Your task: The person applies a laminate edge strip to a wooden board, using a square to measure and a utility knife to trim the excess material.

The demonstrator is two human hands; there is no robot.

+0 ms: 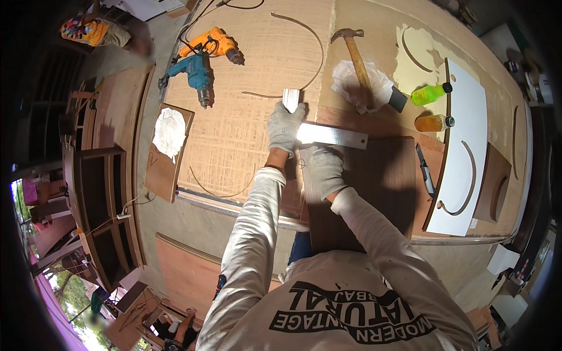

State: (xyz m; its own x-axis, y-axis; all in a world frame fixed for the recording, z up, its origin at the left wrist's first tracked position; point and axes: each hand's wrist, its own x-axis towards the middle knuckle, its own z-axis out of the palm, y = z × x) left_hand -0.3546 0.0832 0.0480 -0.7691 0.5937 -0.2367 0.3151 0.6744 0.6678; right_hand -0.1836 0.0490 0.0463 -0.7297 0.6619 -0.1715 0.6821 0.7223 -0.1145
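Observation:
My left hand [285,127], in a grey knit glove, is wrapped round the thick stock of a metal try square [339,137]. The stock's end sticks out beyond my fingers, and the shiny blade points right along the far edge of a dark brown wood board [369,193]. Just below the blade, my right hand [325,169], gloved too, rests on the board near its left edge with the fingers curled in. Whatever those fingers may hold is hidden. A small pencil-like mark shows on the board beside them.
Teal [199,76] and orange [216,44] power drills lie far left. A hammer [357,64] rests on a white plastic bag [345,82]. Green [430,93] and amber [433,122] bottles, a utility knife [425,169] and a white panel [468,117] are right. Another person [96,29] is far left.

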